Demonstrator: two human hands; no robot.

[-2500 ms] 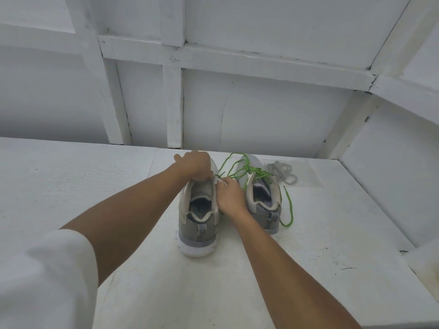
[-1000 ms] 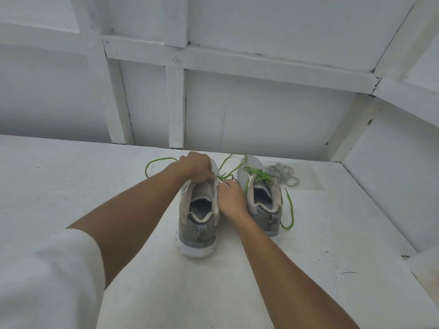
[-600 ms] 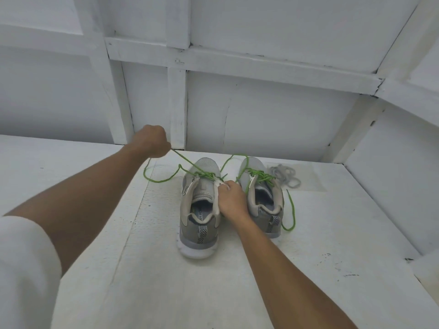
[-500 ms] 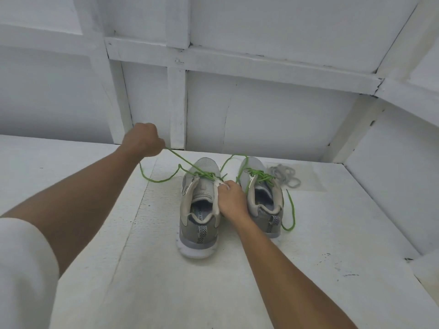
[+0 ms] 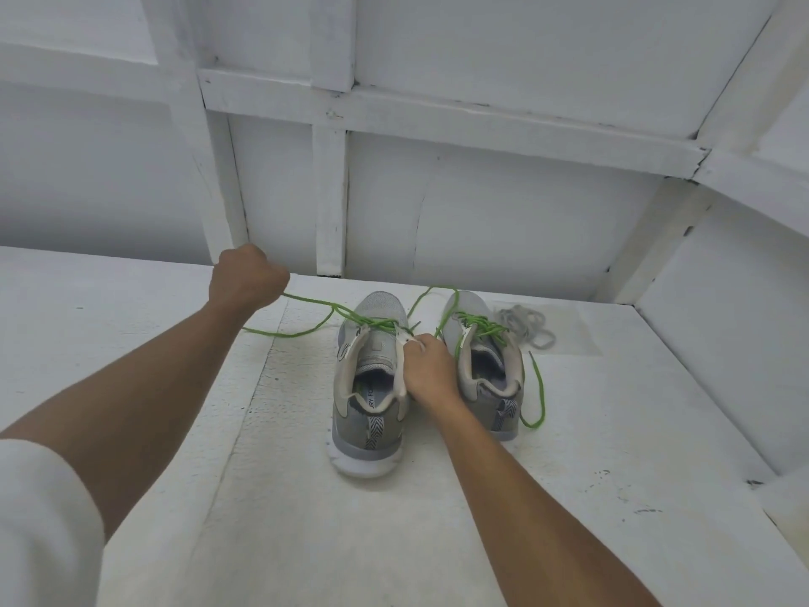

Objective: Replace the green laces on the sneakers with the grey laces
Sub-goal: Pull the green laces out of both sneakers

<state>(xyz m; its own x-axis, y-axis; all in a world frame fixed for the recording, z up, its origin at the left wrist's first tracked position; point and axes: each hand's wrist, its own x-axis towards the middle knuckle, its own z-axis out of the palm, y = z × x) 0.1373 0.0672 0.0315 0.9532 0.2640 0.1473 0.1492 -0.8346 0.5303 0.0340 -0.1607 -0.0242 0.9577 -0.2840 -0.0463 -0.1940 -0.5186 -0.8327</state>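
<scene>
We see the left hand [image 5: 247,276] fisted around a green lace [image 5: 315,302], drawn taut up and leftward from the left sneaker [image 5: 372,383]. The right hand [image 5: 427,368] pinches that sneaker's inner collar edge. Just beside it stands the right sneaker [image 5: 483,365], green-laced — the grey laces [image 5: 527,326] lie bunched on the white counter [image 5: 569,431] beyond it.

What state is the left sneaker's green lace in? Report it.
Partly out. The left hand grips the green lace pulled sideways, but it crosses the left sneaker eyelets.
</scene>
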